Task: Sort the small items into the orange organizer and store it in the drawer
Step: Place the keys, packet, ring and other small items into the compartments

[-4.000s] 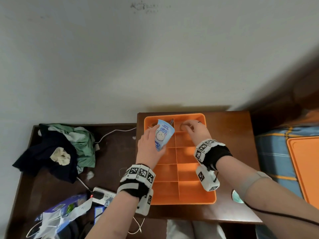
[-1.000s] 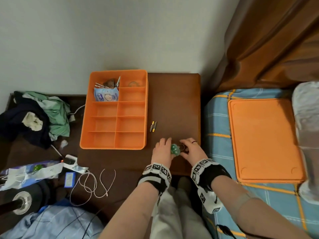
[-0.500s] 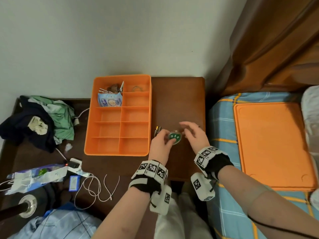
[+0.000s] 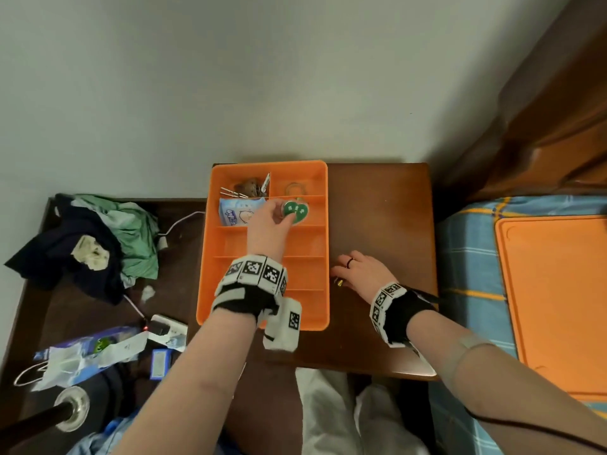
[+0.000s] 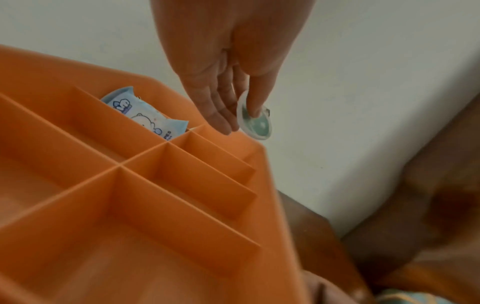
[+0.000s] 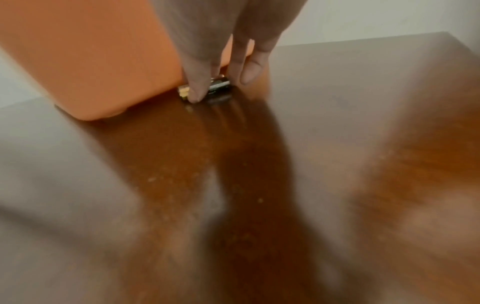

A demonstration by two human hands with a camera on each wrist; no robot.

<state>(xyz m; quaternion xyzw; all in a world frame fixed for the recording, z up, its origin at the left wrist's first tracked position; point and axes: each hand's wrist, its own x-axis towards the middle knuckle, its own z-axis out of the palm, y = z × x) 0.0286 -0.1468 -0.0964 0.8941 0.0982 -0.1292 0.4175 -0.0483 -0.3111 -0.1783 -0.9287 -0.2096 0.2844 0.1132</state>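
The orange organizer [image 4: 305,274] lies on the brown nightstand [image 4: 377,208] against the wall. My left hand [image 4: 285,214] pinches a green heart-shaped charm [image 4: 297,210] just above the second compartment from the back on the right; the left wrist view shows the charm [image 5: 255,121] between thumb and fingers of that hand [image 5: 244,115], over the organizer [image 5: 130,205]. My right hand [image 4: 340,277] is down on the table beside the organizer's right wall, fingertips closing round two small batteries [image 6: 221,86]. A tissue pack [image 4: 238,213], keys [image 4: 246,188] and a ring [image 4: 295,188] lie in the back compartments.
A heap of clothes [image 4: 98,244] lies on the lower dark table at left, with a power strip [image 4: 167,326], cables and a blue packet [image 4: 88,353] nearer me. An orange lid [image 4: 555,300] rests on the bed at right.
My left hand has carried the green charm from the table's front up and left over the organizer. My right hand has left the charm and come down on the batteries.
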